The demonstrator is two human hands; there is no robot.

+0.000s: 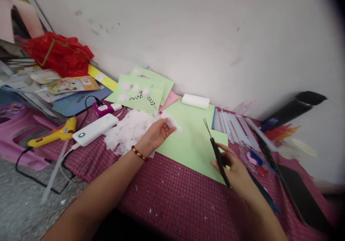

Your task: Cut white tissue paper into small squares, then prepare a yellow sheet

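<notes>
My left hand [159, 132], with a beaded bracelet at the wrist, has its fingertips pinched on a thin white paper piece [174, 123]. It is just right of a heap of white paper pieces [129, 129]. My right hand [231, 162] is wrapped around a black-handled tool with thin metal prongs [215, 149]; the prongs point up and away from me. Between the hands lie pale green sheets [185, 151]. Behind the heap are green cards [134, 97] with pinkish-white flowers and dark leaf sprigs.
At left are a white power bank [95, 129], a yellow glue gun [55, 135], a purple plug adapter [103, 108] and a red plastic bag [60, 54]. A white roll [196, 101] lies by the wall. Clear plastic packets [234, 127] and a black cylinder [293, 109] are at right.
</notes>
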